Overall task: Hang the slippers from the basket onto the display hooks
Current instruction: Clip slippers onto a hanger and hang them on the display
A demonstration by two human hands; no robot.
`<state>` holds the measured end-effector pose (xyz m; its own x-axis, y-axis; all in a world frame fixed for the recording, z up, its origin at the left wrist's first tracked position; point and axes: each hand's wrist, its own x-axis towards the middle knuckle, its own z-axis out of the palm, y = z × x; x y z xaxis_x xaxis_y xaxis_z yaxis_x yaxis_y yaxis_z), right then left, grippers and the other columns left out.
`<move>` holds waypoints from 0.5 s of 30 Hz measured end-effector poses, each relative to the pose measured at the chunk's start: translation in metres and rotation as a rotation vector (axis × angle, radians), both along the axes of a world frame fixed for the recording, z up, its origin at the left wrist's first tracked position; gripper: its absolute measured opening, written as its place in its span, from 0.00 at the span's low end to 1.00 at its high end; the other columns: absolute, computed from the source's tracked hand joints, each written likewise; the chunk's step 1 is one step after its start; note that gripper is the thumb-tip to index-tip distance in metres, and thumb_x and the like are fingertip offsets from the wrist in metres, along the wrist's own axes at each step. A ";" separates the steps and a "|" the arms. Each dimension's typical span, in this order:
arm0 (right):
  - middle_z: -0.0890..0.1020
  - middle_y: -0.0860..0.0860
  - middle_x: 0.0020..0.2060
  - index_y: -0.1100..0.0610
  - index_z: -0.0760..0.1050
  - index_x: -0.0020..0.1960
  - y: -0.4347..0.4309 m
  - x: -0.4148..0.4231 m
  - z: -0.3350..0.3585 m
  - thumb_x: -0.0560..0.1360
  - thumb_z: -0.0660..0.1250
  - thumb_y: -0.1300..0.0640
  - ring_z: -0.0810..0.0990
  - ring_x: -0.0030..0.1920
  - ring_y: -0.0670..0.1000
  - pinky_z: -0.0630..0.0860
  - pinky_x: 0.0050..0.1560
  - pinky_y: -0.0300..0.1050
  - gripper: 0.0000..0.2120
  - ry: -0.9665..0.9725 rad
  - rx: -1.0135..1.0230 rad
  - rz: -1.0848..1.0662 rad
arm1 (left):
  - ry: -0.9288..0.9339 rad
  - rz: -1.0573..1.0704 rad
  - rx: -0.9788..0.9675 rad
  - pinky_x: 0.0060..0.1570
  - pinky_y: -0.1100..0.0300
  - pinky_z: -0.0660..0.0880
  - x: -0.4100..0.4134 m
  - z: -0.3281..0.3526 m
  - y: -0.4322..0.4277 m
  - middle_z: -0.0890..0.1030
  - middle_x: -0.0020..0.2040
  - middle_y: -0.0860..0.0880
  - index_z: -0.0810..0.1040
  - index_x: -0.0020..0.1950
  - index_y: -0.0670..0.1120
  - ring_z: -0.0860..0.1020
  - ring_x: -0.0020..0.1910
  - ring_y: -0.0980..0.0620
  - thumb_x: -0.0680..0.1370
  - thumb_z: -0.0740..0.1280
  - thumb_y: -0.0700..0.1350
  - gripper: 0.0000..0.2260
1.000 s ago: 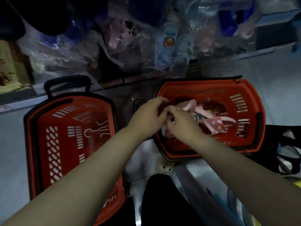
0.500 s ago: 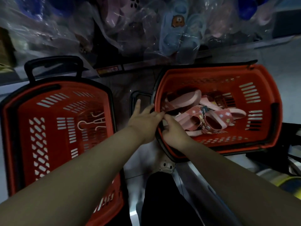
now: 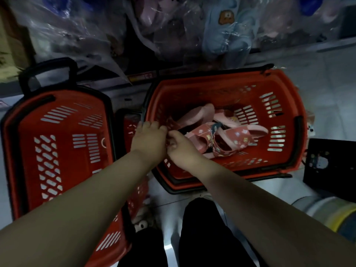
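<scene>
Task early, by the look of it: several pink slippers (image 3: pixel 231 139) lie heaped in the right-hand red basket (image 3: pixel 192 93) on the floor (image 3: pixel 327 74), none lifted out. At least two are patterned with small printed figures, with broad straps; a plainer pale pink one lies behind them. Left hand (image 3: pixel 149 140) and right hand (image 3: pixel 183 151) meet at the basket's left near side, just beside the heap, fingers curled inward. The grip is hidden by the knuckles, possibly on a small fastener; cannot tell. The basket is rigid slotted plastic with a black rim. A second red basket (image 3: pixel 57 151), far left, shows no slippers. Far side: bagged slippers (image 3: pixel 227 31) in crinkled clear film already hang on display. All hanging remains.
</scene>
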<state>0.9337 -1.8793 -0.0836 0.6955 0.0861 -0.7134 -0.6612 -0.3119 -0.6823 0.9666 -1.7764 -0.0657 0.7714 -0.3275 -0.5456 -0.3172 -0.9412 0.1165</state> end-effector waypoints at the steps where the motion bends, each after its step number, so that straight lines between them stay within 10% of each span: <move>1: 0.78 0.51 0.48 0.61 0.70 0.62 -0.006 0.000 -0.003 0.74 0.57 0.70 0.77 0.52 0.51 0.75 0.48 0.38 0.17 0.001 -0.022 -0.068 | -0.001 0.056 -0.084 0.65 0.52 0.60 -0.002 -0.002 -0.001 0.71 0.62 0.43 0.70 0.65 0.44 0.66 0.63 0.42 0.78 0.60 0.46 0.16; 6: 0.76 0.53 0.56 0.56 0.68 0.63 -0.052 -0.005 -0.025 0.74 0.61 0.66 0.76 0.53 0.53 0.76 0.54 0.48 0.19 0.062 -0.247 -0.125 | 0.239 0.398 -0.464 0.59 0.51 0.70 -0.011 -0.035 -0.024 0.73 0.63 0.40 0.65 0.71 0.45 0.70 0.62 0.40 0.77 0.62 0.42 0.22; 15: 0.76 0.58 0.58 0.63 0.65 0.66 -0.097 -0.013 -0.075 0.70 0.69 0.60 0.75 0.60 0.58 0.71 0.60 0.47 0.27 0.026 -0.498 0.084 | 0.430 0.498 -0.366 0.52 0.59 0.70 -0.017 -0.097 -0.049 0.74 0.64 0.42 0.68 0.69 0.46 0.75 0.60 0.43 0.74 0.67 0.41 0.24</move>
<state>0.9212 -1.9765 -0.1586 0.6825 -0.2139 -0.6989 -0.6344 -0.6481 -0.4212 0.9493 -1.8252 -0.1628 0.6192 -0.2135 -0.7557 0.2801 -0.8390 0.4666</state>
